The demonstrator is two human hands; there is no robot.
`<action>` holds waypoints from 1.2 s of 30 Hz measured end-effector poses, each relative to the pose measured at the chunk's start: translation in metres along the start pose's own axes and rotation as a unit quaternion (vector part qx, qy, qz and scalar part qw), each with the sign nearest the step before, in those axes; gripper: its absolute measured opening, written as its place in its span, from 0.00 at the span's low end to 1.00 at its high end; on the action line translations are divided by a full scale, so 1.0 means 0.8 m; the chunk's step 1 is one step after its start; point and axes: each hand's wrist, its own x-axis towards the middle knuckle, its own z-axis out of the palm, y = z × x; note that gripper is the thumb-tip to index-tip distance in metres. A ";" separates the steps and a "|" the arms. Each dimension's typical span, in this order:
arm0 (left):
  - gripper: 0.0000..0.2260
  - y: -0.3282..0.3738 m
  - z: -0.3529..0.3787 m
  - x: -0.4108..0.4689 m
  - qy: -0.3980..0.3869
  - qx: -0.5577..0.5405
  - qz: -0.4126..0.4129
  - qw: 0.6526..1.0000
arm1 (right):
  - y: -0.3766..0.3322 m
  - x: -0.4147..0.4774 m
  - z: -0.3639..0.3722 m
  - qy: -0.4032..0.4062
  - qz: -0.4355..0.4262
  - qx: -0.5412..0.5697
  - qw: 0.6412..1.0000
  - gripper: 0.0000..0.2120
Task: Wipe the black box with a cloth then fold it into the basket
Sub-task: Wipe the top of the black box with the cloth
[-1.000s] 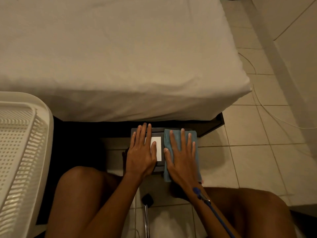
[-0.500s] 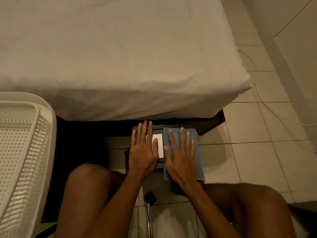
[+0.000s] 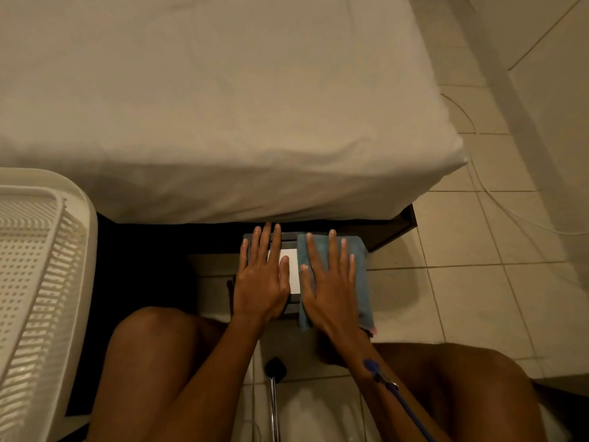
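Note:
The black box (image 3: 288, 238), with a white label (image 3: 292, 266) on top, lies low between my knees at the foot of the bed. My left hand (image 3: 259, 282) rests flat on its left half, fingers spread. A blue cloth (image 3: 360, 266) covers the box's right half and hangs over its near edge. My right hand (image 3: 328, 288) presses flat on the cloth, fingers spread. The white slatted basket (image 3: 87, 231) stands at the far left, and I see nothing inside it.
A bed with a white sheet (image 3: 223, 106) fills the view just beyond the box. Tiled floor (image 3: 478, 282) lies to the right, with a thin white cable (image 3: 497, 204) across it. A blue cord (image 3: 382, 379) runs along my right forearm. A metal rod (image 3: 274, 400) stands between my legs.
My right hand has slid the cloth a little away from me, toward the bed. The left hand has stayed on the box.

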 end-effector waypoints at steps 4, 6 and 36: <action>0.26 0.001 -0.001 -0.002 0.005 0.001 -0.001 1.000 | -0.002 0.031 -0.008 0.014 -0.008 -0.013 1.000 0.29; 0.26 0.001 -0.002 -0.002 0.004 -0.005 -0.005 1.000 | -0.002 0.016 -0.006 0.017 -0.008 -0.007 1.000 0.30; 0.26 -0.002 -0.002 -0.002 0.010 0.008 0.006 1.000 | -0.008 0.014 -0.006 0.007 -0.013 0.014 1.000 0.29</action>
